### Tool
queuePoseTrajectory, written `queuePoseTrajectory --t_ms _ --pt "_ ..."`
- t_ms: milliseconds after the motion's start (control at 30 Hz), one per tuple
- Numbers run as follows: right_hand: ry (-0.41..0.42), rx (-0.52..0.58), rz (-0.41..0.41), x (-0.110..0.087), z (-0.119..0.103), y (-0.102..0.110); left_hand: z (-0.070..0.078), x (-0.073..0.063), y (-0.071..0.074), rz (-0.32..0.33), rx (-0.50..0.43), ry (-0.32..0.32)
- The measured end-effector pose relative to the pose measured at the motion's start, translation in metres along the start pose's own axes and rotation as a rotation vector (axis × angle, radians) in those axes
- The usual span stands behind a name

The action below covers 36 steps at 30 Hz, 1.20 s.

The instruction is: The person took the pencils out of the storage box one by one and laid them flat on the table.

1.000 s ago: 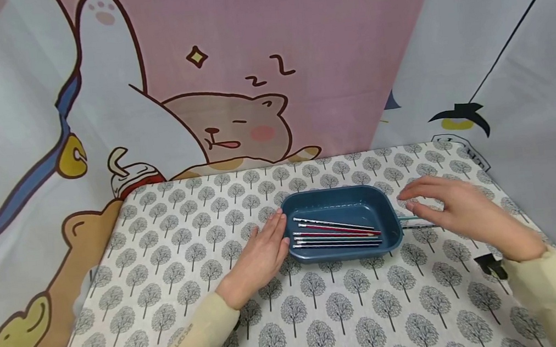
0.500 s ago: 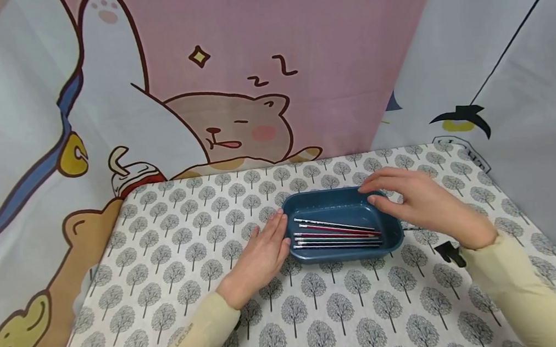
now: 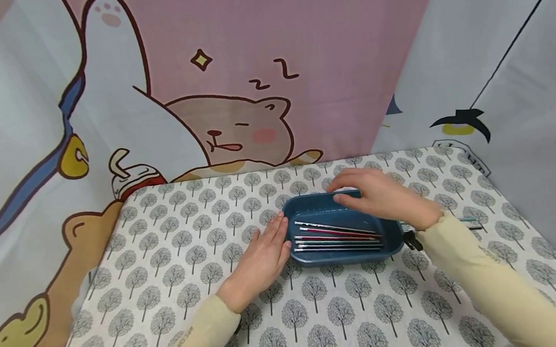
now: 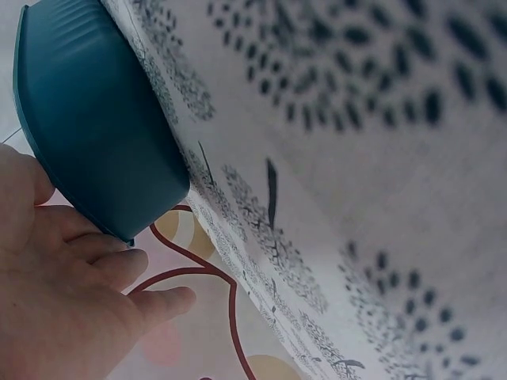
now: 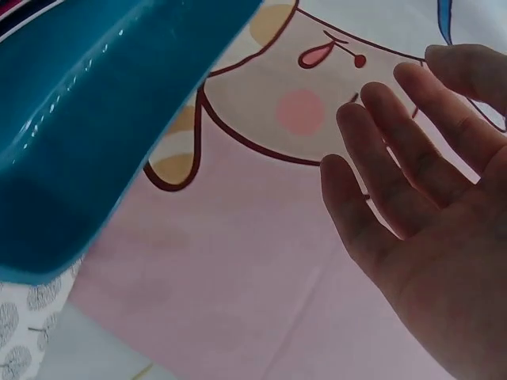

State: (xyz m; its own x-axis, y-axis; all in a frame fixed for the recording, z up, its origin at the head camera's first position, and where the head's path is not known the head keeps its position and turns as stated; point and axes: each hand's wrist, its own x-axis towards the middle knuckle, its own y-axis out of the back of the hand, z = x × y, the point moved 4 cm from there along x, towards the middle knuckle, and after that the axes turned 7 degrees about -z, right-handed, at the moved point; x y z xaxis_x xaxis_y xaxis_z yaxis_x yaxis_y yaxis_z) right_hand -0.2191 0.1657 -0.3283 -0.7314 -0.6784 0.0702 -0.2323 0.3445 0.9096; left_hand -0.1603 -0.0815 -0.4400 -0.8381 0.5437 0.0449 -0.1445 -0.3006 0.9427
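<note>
A dark blue rectangular tray (image 3: pixel 345 258) stands on the table, with several pencils (image 3: pixel 338 237) lying lengthwise in its front half. At the tray's left end my left hand (image 3: pixel 260 257) rests against the rim, fingers extended. The left wrist view shows those fingers (image 4: pixel 87 253) touching the tray's outer edge. Over the tray's back right part hovers my right hand (image 3: pixel 374 192), fingers slightly bent and apart. Nothing is between its fingers (image 5: pixel 404 158) in the right wrist view, where the tray (image 5: pixel 95 142) lies off to the left.
Two pencils (image 3: pixel 468 219) lie on the tree-patterned tablecloth (image 3: pixel 340 311) right of the tray, partly behind my right forearm. A curtain (image 3: pixel 338 69) with cartoon animals hangs behind the table. A black strap piece (image 3: pixel 412 240) shows at my right wrist.
My right hand has moved left from beside the tray's right end to above its back right part. My left hand stays at the left rim, and the pencils lie as before.
</note>
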Motion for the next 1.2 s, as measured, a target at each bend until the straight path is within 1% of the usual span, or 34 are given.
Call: queuePoseTrajectory --t_ms 133,267,600,833,1000,1100,1200 --pt "-0.004 0.029 -0.032 0.014 0.003 -0.010 0.001 -0.001 0.000 0.000 -0.001 0.001" --pt "-0.001 0.029 -0.076 0.026 0.005 -0.021 0.001 -0.001 0.001 0.001 -0.005 0.000" --pt "0.005 0.012 -0.217 0.043 0.008 -0.045 0.000 0.000 -0.001 0.006 0.002 -0.005" --pt "-0.015 0.050 -0.317 0.048 0.017 -0.066 0.001 0.000 -0.001 0.008 -0.001 -0.011" --pt "-0.036 0.106 -0.348 0.048 0.025 -0.075 0.000 -0.001 -0.001 0.007 0.003 -0.012" --pt "-0.055 0.156 -0.367 0.049 0.029 -0.080 0.000 -0.001 -0.001 0.005 -0.005 -0.011" --pt "-0.081 0.181 -0.379 0.049 0.034 -0.083 0.000 -0.001 -0.001 0.009 -0.011 -0.012"
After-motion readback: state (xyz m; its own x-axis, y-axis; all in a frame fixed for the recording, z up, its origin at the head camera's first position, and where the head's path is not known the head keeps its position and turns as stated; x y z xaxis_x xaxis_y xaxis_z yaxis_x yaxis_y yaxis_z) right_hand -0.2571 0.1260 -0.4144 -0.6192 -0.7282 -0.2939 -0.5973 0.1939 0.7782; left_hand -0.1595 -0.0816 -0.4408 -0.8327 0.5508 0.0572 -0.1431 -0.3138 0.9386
